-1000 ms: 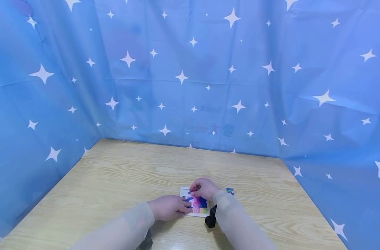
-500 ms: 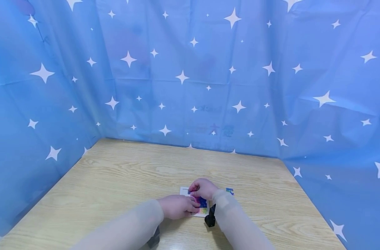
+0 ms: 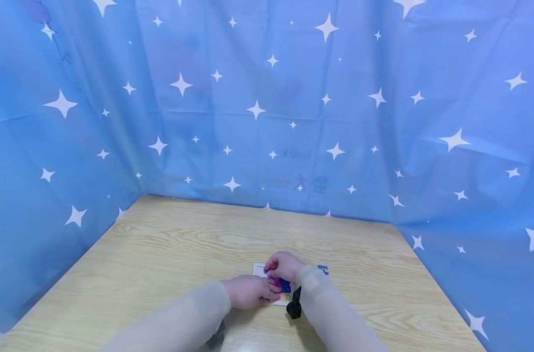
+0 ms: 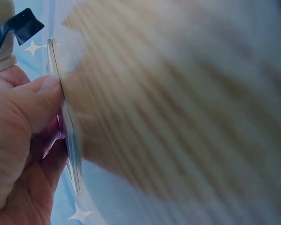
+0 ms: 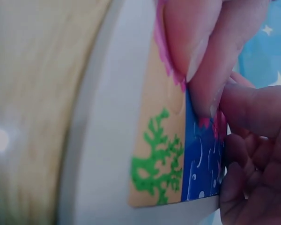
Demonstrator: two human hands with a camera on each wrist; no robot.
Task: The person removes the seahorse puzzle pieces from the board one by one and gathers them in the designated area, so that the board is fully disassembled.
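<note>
A small jigsaw puzzle (image 3: 285, 286) with a white frame lies on the table under both hands. Blue, pink and sandy areas with green seaweed show in the right wrist view. My left hand (image 3: 250, 292) rests its fingers (image 5: 192, 37) on the picture's lower part, covering some of it. At the upper part, my right hand (image 3: 287, 265) pinches a small puzzle piece between thumb and fingers; the piece is mostly hidden. In the left wrist view the puzzle board (image 4: 70, 131) is seen edge-on beside the left thumb and fingers.
Another colourful puzzle section (image 3: 323, 269) lies on the wooden table (image 3: 205, 239) just right of the right hand. A black wrist camera (image 3: 294, 304) hangs under the right wrist. Blue curtains (image 3: 267, 127) with white stars stand around the table's back and sides.
My left hand has slid right over the puzzle, its fingers now covering more of the picture. The right hand stays at the upper part with only slight finger motion.
</note>
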